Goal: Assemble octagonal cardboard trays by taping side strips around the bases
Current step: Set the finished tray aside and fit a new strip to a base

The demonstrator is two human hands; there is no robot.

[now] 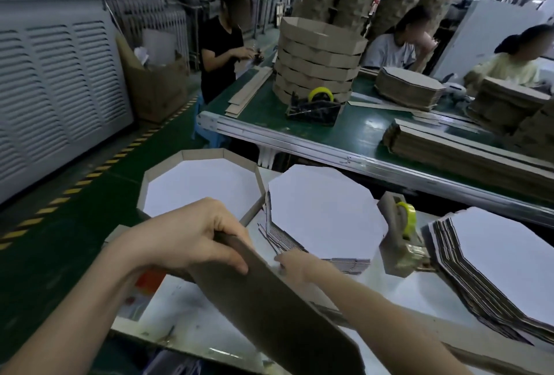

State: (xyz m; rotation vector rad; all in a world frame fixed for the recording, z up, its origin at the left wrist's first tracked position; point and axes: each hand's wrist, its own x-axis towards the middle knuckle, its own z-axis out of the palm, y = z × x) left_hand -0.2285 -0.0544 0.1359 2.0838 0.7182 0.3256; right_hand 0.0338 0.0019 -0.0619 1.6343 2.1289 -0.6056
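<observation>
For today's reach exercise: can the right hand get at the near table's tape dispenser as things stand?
Probably yes: the right hand sits at the octagonal base stack, and the tape dispenser stands just beside it, with nothing between.

Your left hand [192,236] curls fingers and thumb round the upper end of a long brown cardboard strip [269,308]. Your right hand [296,263] reaches forward, forearm extended, its fingers partly hidden.

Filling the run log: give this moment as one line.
left hand grips strip | right hand at base stack edge | tray left of stack
</observation>
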